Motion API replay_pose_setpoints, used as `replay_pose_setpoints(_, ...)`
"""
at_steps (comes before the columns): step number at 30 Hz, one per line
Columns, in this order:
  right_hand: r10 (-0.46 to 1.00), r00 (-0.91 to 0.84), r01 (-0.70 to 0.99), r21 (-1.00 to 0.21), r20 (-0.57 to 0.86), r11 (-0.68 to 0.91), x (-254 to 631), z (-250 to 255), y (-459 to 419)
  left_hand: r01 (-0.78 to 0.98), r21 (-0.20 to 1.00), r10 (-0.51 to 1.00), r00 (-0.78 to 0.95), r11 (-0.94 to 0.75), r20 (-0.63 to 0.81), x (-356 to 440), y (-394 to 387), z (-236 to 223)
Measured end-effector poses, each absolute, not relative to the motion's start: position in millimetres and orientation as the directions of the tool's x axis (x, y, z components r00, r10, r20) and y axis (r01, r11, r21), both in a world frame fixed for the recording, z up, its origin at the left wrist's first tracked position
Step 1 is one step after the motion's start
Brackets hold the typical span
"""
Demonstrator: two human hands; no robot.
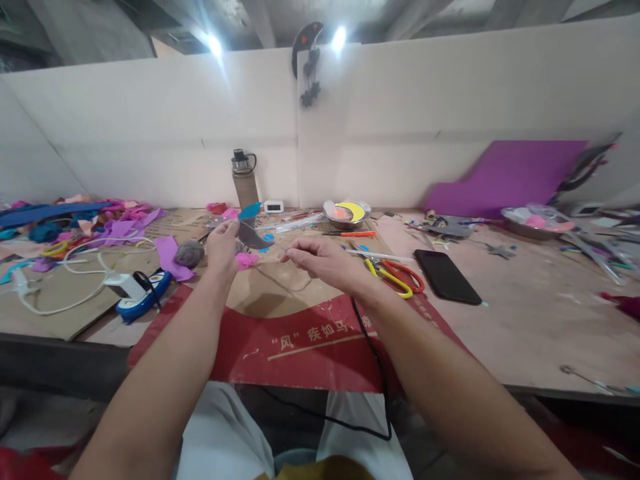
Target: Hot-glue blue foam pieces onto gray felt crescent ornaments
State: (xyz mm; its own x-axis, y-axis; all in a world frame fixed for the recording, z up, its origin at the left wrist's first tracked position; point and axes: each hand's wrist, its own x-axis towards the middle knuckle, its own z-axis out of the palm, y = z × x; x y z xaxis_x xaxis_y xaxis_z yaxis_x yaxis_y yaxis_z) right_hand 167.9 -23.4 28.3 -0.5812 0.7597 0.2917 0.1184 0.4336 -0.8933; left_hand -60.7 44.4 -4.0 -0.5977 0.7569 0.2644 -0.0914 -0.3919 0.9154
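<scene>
My left hand (223,241) is closed, thumb and fingers pinching a dark grey curved felt piece (254,237) above the worktop. A blue leaf-shaped felt piece (250,211) shows at the top of that hand; whether it is joined to the grey piece I cannot tell. My right hand (323,262) is in a pinch just right of the grey piece's tip; what its fingertips hold is too small to make out. Below the hands, a thin grey strand (280,283) curves over the cardboard (270,303). A grey yarn ball (189,254) lies left of my left hand.
Yellow and red scissors (400,279) lie beside my right forearm, with a black phone (445,276) further right. A power strip (145,297) with white cables is at left. A bottle (245,180) and a bowl (345,220) holding a yellow crescent stand at the back.
</scene>
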Motion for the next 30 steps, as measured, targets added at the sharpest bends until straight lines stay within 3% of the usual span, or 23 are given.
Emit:
replay_pose_setpoints(5, 0.673, -0.615, -0.055, -0.873, 0.412, 0.485, 189.6, 39.6, -32.2, -0.22, 0.909, 0.793, -0.586, -0.354, 0.167, -65.7, 48.0, -6.9)
replay_pose_setpoints(9, 0.516, -0.678, -0.17, -0.794, 0.524, 0.583, 202.2, 38.8, -39.9, -0.3, 0.897, 0.784, -0.615, -0.324, 0.078, -69.7, 50.8, -7.9)
replay_pose_setpoints(12, 0.393, -0.811, -0.188, -0.829, 0.434, 0.527, 206.8, 38.6, -45.9, -0.354, 0.879, 0.789, -0.613, -0.318, 0.039, -73.5, 52.4, -7.7)
replay_pose_setpoints(16, 0.41, -0.887, 0.039, -0.851, 0.211, 0.524, 206.8, 36.8, -46.8, -0.376, 0.863, 0.788, -0.615, -0.337, 0.04, -77.0, 51.5, -5.1)
replay_pose_setpoints(20, 0.683, -0.722, 0.445, -0.684, 0.109, 0.579, 202.7, 24.2, -29.6, -0.383, 0.851, 0.79, -0.61, -0.359, 0.059, -75.5, 48.4, -1.6)
replay_pose_setpoints(23, 0.875, -0.448, 0.674, -0.575, 0.182, 0.465, 203.7, 17.3, -14.0, -0.376, 0.844, 0.798, -0.595, -0.383, 0.097, -72.7, 46.6, -0.7)
replay_pose_setpoints(26, 0.952, -0.156, 0.847, -0.46, 0.265, 0.267, 210.0, 15.4, -1.5, -0.344, 0.845, 0.805, -0.572, -0.409, 0.157, -68.5, 44.7, -1.3)
replay_pose_setpoints(30, 0.992, 0.002, 0.931, -0.363, 0.125, 0.044, 215.0, 1.0, 15.3, -0.306, 0.86, 0.825, -0.527, -0.407, 0.204, -60.2, 42.4, -3.1)
